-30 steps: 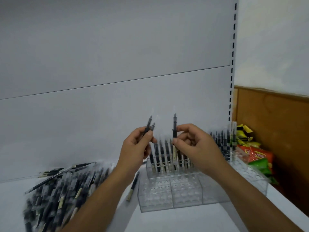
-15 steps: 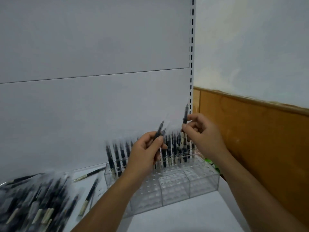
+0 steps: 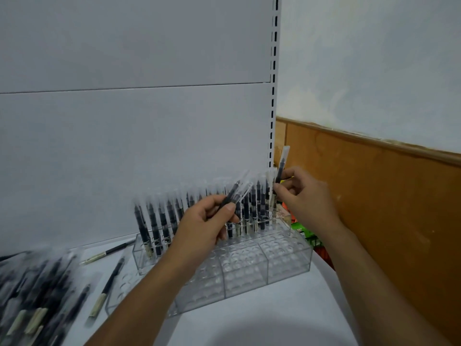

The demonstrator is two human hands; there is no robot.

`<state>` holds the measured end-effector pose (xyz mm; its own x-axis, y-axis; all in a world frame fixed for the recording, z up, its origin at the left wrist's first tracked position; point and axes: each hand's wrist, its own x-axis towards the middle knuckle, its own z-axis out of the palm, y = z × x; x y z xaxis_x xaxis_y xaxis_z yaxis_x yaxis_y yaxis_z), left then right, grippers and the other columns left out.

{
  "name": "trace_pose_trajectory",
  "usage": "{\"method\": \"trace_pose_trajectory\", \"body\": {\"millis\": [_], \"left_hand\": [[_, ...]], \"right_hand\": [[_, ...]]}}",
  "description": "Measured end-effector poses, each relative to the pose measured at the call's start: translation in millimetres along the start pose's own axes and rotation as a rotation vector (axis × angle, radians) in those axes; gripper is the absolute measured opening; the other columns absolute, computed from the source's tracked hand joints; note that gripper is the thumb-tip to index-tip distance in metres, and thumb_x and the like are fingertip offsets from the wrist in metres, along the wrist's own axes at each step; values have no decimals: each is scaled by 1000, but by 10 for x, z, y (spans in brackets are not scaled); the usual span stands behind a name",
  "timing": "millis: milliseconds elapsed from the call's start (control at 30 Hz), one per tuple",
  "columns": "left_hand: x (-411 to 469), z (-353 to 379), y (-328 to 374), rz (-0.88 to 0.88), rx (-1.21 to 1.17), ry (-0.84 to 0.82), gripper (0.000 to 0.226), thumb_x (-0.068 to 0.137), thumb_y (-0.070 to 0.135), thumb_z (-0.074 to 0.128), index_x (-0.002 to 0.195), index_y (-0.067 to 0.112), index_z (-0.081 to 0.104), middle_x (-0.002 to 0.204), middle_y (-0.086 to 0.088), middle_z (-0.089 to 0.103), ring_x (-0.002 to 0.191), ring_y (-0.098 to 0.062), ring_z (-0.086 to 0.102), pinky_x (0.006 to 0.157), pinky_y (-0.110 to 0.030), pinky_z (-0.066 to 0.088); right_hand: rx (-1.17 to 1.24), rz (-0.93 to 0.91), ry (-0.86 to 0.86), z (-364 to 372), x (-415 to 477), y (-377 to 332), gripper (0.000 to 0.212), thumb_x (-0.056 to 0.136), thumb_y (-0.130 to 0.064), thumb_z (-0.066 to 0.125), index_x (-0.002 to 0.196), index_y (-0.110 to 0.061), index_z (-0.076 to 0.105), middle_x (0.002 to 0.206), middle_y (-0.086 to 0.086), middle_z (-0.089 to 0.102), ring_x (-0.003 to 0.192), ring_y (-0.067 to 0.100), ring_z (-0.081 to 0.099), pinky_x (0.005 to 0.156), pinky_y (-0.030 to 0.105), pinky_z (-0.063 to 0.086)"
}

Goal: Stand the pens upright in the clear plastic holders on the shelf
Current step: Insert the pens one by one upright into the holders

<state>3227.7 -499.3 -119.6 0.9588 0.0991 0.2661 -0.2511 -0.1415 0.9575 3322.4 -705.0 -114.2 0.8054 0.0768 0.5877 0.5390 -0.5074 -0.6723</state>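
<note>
The fingers (image 3: 279, 189) of the right hand (image 3: 308, 199) pinch one pen (image 3: 282, 164) low on its barrel, thumb against fingertips. The pen stands nearly upright, its top leaning a little to the right, above the far right end of the back row. The left hand (image 3: 202, 224) grips two wrapped pens (image 3: 234, 193) between its thumb and curled fingers. They slant up and to the right, in front of the middle of the row. Both palms face inward, and both forearms reach in from the near edge, the left one crossing over the holders.

Below the hands, the clear plastic holders (image 3: 249, 267) sit side by side on the white shelf (image 3: 274, 318). Standing pens (image 3: 162, 221) fill their rearmost row from end to end. The sockets nearer the person show open.

The holders' right end lies near the shelf's right edge, with the slotted upright (image 3: 273, 96) just behind the right hand. Beyond that edge are a wooden wall panel (image 3: 386, 208) and some green packets (image 3: 303, 228). The white back panel (image 3: 124, 146) rises close behind the row.

To the left, a single pen (image 3: 109, 283) lies flat beside the holders. Farther left is a blurred heap of loose pens (image 3: 37, 295).
</note>
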Motion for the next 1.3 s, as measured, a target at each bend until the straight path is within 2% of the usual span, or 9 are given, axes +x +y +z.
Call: {"method": "trace_pose_trajectory", "body": {"millis": [267,333,500,600,700,867,1067,1200,1300], "left_hand": [[-18,10,20,9,-4,-4,15,94,23,58,107,20,66,81,3,72,54,-6,52,50,-17,43],[-23,13,25,11,-4,-7,15,94,23,58,106,20,66,81,3,72,54,-5,52,50,-17,43],[-33,21,32,4,8,-13,13,94,23,58,105,23,66,81,3,73,54,-4,53,50,-16,44],[-38,18,38,3,15,-18,13,94,23,58,104,25,66,82,3,73,54,-3,54,50,-15,44],[-36,19,43,3,16,-14,13,95,23,57,106,25,65,82,4,73,54,-2,54,50,-15,44],[-31,34,40,9,33,-19,16,96,28,55,107,25,65,81,6,72,54,-3,53,50,-15,43],[-38,48,40,35,70,-58,16,96,30,55,105,34,68,80,4,71,55,-4,53,51,-16,44],[-45,59,48,31,77,-76,16,96,32,55,106,35,67,81,4,72,57,-6,57,54,-17,47],[-50,61,52,24,54,-56,17,96,30,54,107,31,68,82,4,73,61,-8,63,55,-15,48]], "right_hand": [[-195,51,-212,33,-32,57,9,89,-35,67,94,-28,65,78,-19,62,76,4,58,64,27,48],[-274,42,-221,29,-32,56,8,89,-41,65,91,-33,66,77,-21,60,75,2,55,59,23,43],[-330,61,-276,-9,-57,58,18,90,-44,64,99,-31,71,83,-22,59,77,1,56,65,28,52],[-300,76,-191,-61,-93,49,13,89,-44,64,93,-35,72,77,-24,60,71,-1,55,55,24,44],[-121,87,-51,-55,-132,-17,6,89,-39,66,88,-35,72,73,-20,64,67,3,59,54,18,43],[244,51,-315,51,-211,-243,12,86,-35,71,96,-30,75,86,-14,71,81,0,63,68,15,52],[436,19,-410,70,-257,-364,12,86,-34,71,88,-22,74,82,0,68,72,22,58,65,24,48],[491,100,-359,92,-269,-388,13,86,-31,71,77,-22,72,65,-5,58,62,8,53,56,22,43],[683,187,-292,64,-245,-390,9,90,-23,67,85,-17,71,76,-2,68,62,10,61,51,20,47]]}}
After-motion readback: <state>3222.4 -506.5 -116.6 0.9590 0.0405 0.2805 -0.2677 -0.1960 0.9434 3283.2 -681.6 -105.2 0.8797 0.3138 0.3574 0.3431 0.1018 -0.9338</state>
